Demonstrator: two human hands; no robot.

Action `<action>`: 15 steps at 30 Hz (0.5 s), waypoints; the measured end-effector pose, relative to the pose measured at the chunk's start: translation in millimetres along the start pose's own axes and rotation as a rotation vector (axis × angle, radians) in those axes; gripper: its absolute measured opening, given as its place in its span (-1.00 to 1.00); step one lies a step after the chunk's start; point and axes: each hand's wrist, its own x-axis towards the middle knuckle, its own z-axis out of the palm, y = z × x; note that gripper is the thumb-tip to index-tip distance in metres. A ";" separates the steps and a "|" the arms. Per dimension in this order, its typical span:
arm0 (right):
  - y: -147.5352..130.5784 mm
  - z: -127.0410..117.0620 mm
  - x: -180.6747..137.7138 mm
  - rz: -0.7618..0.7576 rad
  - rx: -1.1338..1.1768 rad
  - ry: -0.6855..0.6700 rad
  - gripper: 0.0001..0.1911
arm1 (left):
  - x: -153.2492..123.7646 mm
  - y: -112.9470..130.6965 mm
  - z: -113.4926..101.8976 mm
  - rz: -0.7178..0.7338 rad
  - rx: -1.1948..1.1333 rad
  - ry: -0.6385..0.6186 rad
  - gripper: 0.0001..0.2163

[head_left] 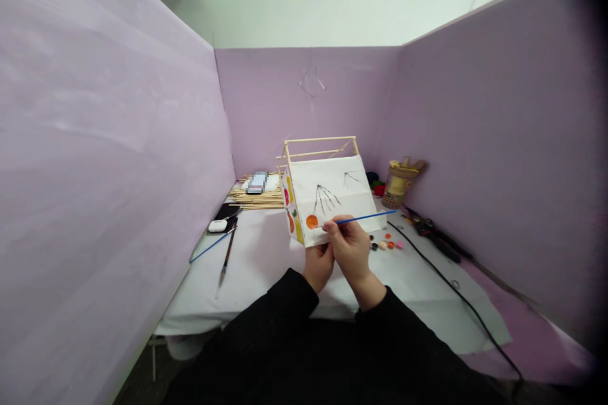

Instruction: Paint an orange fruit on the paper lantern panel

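Observation:
A stick-framed lantern [354, 199] with white panels is held up over the table, tilted toward me. Its front panel shows thin black branching lines and an orange painted circle [311, 222]. Colourful fruit-like shapes cover its left side. My left hand [319, 266] is closed under the lantern's lower edge, its fingers partly hidden. My right hand [350, 250] pinches a thin blue paintbrush [370, 216], its tip close to the right of the orange circle; I cannot tell whether it touches the panel.
Paint dabs [390, 245] lie right of the lantern. Leftward are a brown-handled brush [228, 256], another blue brush [211, 247] and a white earbud case [217, 226]. Thin sticks [259, 199] and a phone [257, 182] lie behind. Pliers [434, 234], a black cable [446, 278] and a yellowish container [398, 183] are rightward.

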 end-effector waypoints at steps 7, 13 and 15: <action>-2.1 1.6 1.8 0.006 -0.012 -0.003 -0.80 | 0.2 7.6 1.8 0.008 0.025 -0.002 -0.68; -2.3 1.6 2.5 0.000 -0.054 -0.014 -0.79 | 0.0 2.0 0.5 0.009 0.032 -0.001 -0.67; -1.5 1.4 1.9 0.016 -0.031 0.007 -0.79 | -0.1 -0.5 0.1 0.005 0.029 0.004 -0.66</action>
